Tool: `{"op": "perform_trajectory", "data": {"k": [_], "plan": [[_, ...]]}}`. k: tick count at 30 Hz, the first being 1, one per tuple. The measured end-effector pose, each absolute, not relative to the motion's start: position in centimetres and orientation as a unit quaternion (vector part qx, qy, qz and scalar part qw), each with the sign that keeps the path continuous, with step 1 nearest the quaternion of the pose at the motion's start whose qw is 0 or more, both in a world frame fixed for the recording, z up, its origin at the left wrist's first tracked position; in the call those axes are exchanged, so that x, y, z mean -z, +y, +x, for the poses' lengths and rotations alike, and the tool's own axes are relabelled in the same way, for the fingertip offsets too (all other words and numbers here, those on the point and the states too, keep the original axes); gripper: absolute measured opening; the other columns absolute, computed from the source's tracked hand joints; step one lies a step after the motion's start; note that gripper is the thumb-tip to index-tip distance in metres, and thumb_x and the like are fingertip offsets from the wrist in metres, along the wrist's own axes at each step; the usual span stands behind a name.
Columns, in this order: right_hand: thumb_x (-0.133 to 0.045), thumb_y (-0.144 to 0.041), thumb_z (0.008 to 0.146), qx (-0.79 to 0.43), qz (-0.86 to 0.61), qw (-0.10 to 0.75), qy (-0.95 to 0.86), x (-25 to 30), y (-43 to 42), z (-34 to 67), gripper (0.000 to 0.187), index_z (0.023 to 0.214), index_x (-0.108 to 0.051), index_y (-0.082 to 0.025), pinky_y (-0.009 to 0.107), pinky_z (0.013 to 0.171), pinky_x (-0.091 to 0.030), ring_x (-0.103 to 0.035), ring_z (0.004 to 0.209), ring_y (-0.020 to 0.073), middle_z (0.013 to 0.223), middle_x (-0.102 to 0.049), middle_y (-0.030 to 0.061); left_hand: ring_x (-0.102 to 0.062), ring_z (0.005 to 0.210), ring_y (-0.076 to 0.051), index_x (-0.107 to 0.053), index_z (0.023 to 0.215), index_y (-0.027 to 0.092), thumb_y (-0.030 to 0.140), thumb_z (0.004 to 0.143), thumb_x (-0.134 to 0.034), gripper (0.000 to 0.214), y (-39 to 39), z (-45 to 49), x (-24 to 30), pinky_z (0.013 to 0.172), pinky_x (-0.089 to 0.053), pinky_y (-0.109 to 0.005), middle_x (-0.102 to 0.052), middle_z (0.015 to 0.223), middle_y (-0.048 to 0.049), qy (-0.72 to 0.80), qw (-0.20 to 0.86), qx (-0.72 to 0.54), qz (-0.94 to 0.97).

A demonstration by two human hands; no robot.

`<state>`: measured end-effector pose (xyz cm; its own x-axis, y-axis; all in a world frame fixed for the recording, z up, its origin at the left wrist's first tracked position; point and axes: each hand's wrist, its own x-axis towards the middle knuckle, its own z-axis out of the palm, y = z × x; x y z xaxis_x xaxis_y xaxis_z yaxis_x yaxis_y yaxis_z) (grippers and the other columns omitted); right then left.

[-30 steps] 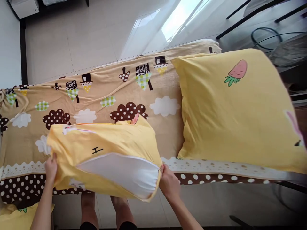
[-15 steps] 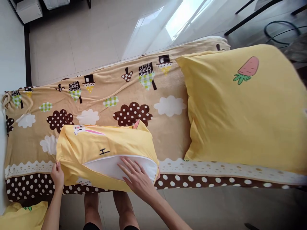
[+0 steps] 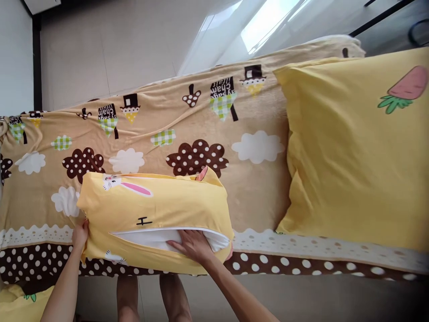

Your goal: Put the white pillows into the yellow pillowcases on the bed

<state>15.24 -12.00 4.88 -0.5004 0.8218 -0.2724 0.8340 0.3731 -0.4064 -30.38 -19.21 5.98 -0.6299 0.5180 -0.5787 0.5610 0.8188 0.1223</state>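
Observation:
A yellow pillowcase printed with rabbits lies on the bed, plumped out by a white inner pillow that shows through its long slit. At the case's left end, my left hand is closed on the near corner. My right hand rests in the slit against the white inner pillow, thumb stretched to the left. Its other fingertips are partly hidden under the slit's upper edge.
Beneath everything is a beige blanket with cloud prints and a dotted brown border. A large yellow pillow with a carrot print lies at the right. More yellow cloth shows at the lower left. Tiled floor runs beyond the bed.
My right hand has moved slightly right and down, its fingertips now under the slit's upper edge. The slit looks narrower. My left hand keeps its corner, and the view has shifted closer.

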Motion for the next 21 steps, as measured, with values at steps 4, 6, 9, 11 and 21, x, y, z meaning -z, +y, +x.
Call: {"op": "perform_trajectory", "data": {"k": [4, 6, 9, 11, 21], "plan": [[-0.052, -0.061, 0.085, 0.25, 0.505, 0.053, 0.824, -5.3, -12.2, 15.1, 0.044, 0.095, -0.07, -0.022, 0.038, 0.081, -0.042, -0.066, 0.086, 0.0298, 0.088, -0.073, 0.0115, -0.064, 0.106, -0.031, -0.065, 0.113, 0.015, 0.04, 0.093, -0.036, 0.042, -19.6, -29.1, -6.3, 0.084, -0.049, -0.039, -0.07, 0.107, -0.0167, 0.906, 0.317, -0.016, 0.278], [-0.05, -0.06, 0.087, 0.238, 0.512, 0.05, 0.824, -6.4, -12.4, 15.0, 0.044, 0.099, -0.068, -0.022, 0.041, 0.083, -0.041, -0.065, 0.09, 0.0309, 0.094, -0.073, 0.0121, -0.062, 0.112, -0.027, -0.061, 0.118, 0.015, 0.043, 0.095, -0.033, 0.045, -20.9, -28.6, -7.7, 0.089, -0.049, -0.036, -0.068, 0.116, -0.0151, 0.905, 0.319, -0.057, 0.276], [-0.045, -0.053, 0.092, 0.232, 0.507, 0.031, 0.83, -8.2, -12.7, 14.0, 0.041, 0.105, -0.065, -0.021, 0.044, 0.086, -0.041, -0.064, 0.095, 0.0304, 0.101, -0.071, 0.0125, -0.062, 0.113, -0.023, -0.058, 0.121, 0.016, 0.049, 0.091, -0.044, 0.047, -23.4, -28.1, -9.1, 0.09, -0.051, -0.031, -0.066, 0.122, -0.0122, 0.882, 0.371, -0.155, 0.247], [-0.043, -0.05, 0.093, 0.251, 0.467, 0.01, 0.848, -9.0, -13.0, 12.3, 0.042, 0.116, -0.061, -0.02, 0.044, 0.09, -0.041, -0.062, 0.102, 0.029, 0.111, -0.069, 0.0125, -0.066, 0.104, -0.024, -0.06, 0.116, 0.015, 0.053, 0.084, -0.055, 0.05, -25.1, -27.7, -8.9, 0.083, -0.054, -0.031, -0.07, 0.113, -0.0128, 0.877, 0.398, -0.192, 0.187], [-0.047, -0.02, 0.085, 0.286, 0.433, -0.043, 0.854, -12.3, -20.5, 1.7, 0.06, 0.144, -0.038, -0.013, 0.044, 0.106, -0.031, -0.044, 0.13, 0.0295, 0.142, -0.05, 0.0136, -0.062, 0.072, -0.022, -0.064, 0.086, 0.017, 0.043, 0.089, -0.042, 0.034, -27.6, -25.0, -8.6, 0.061, -0.042, -0.029, -0.069, 0.08, -0.011, 0.967, 0.173, -0.145, 0.114]]}}
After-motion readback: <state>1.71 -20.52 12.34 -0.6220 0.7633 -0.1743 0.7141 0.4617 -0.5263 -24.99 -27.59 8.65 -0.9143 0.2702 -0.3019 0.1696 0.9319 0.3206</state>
